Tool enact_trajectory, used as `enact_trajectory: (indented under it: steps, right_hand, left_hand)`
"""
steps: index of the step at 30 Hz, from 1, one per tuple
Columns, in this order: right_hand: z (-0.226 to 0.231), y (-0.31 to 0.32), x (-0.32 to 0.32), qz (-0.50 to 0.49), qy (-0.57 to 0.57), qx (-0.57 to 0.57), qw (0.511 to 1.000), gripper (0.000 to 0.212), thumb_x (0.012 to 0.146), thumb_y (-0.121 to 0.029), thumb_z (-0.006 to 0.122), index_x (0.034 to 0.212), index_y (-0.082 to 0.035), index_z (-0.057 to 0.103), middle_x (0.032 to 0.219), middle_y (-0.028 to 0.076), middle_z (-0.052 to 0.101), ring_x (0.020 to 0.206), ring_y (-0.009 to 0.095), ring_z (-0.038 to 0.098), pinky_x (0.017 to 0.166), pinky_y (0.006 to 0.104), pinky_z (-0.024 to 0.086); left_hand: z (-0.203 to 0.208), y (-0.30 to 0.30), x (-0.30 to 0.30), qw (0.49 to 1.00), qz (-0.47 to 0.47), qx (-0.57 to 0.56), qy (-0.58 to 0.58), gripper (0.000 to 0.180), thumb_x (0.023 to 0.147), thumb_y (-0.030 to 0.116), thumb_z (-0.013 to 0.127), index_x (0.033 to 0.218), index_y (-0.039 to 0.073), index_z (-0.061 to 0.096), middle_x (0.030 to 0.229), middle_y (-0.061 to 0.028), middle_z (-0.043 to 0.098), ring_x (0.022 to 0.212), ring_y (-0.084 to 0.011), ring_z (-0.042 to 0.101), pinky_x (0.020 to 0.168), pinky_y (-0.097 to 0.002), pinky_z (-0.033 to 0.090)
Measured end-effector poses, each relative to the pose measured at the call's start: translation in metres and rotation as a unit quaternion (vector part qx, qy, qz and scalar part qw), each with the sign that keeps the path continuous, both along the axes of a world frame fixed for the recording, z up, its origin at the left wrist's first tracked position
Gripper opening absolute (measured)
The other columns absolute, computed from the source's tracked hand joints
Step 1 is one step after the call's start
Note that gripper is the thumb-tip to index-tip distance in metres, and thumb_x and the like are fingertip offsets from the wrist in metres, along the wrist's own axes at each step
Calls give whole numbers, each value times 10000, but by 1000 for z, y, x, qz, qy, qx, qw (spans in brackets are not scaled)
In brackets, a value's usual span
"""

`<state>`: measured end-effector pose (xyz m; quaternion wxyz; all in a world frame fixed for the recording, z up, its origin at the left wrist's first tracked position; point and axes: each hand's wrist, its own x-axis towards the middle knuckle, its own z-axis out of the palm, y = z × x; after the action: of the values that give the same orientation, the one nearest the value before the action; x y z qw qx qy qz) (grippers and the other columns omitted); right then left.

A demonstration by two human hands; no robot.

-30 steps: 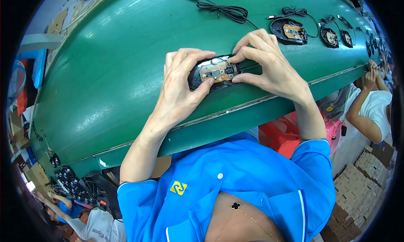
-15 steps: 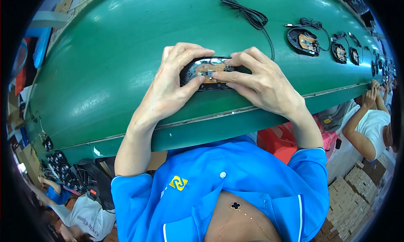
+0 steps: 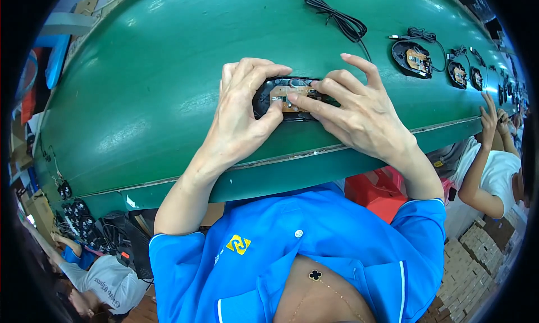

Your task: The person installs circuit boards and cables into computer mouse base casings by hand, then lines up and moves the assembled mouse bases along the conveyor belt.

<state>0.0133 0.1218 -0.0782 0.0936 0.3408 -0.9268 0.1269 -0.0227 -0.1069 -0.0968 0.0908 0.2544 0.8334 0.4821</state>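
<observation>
An opened computer mouse (image 3: 261,93), a black lower shell, lies crosswise on the green workbench in front of me. An orange-brown circuit board (image 3: 278,92) sits inside it. My left hand (image 3: 238,107) grips the shell's left end, fingers along the far rim and thumb on the board's near side. From the right, my right hand (image 3: 359,110) closes over the other end, one fingertip pressing the middle of the board and another at its far right corner. One of its fingers is lifted clear. My right hand hides the shell's right end.
A bundled black cable (image 3: 345,23) lies beyond the hands. Several opened mice with cables, one nearest (image 3: 412,59), line the green workbench (image 3: 140,87) to the right. Co-workers sit on both sides. A black bag (image 3: 124,239) is below the bench edge at left.
The mouse and both my hands have shifted slightly right in the picture, as have the cable and other mice. A finger of my right hand has lifted away from the shell.
</observation>
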Motion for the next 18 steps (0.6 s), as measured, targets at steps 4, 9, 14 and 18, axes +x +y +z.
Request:
enact_trajectory:
  steps: [4,9,14,18]
  right_hand:
    - [3,0,-2,6,22,25,999,496,785,-147,755,1271,-234,703,998,-8,591,973,159,571,1198,455,294]
    - [4,2,-3,8,22,33,999,489,786,-137,753,1266,-216,705,978,-6,576,974,159,567,1202,473,285]
    - [9,2,-7,26,-4,49,998,484,782,-136,753,1259,-206,709,960,-3,563,982,161,563,1205,476,274]
    - [10,6,-9,33,-15,47,998,476,791,-145,753,1260,-210,708,975,1,573,1004,169,560,1205,479,266]
  left_hand:
    - [-1,6,2,999,22,-26,24,419,786,33,645,1203,75,663,1176,-87,610,1086,-252,493,996,-363,403]
    - [3,17,6,998,48,-45,11,409,772,11,634,1176,70,650,1161,-89,606,1078,-253,493,997,-361,401]
    - [-4,23,9,996,69,-43,38,383,739,-5,601,1116,49,632,1106,-89,576,986,-244,456,909,-361,375]
    - [-6,25,8,996,61,-43,51,404,748,0,621,1149,47,622,1123,-101,575,1001,-245,466,911,-372,393]
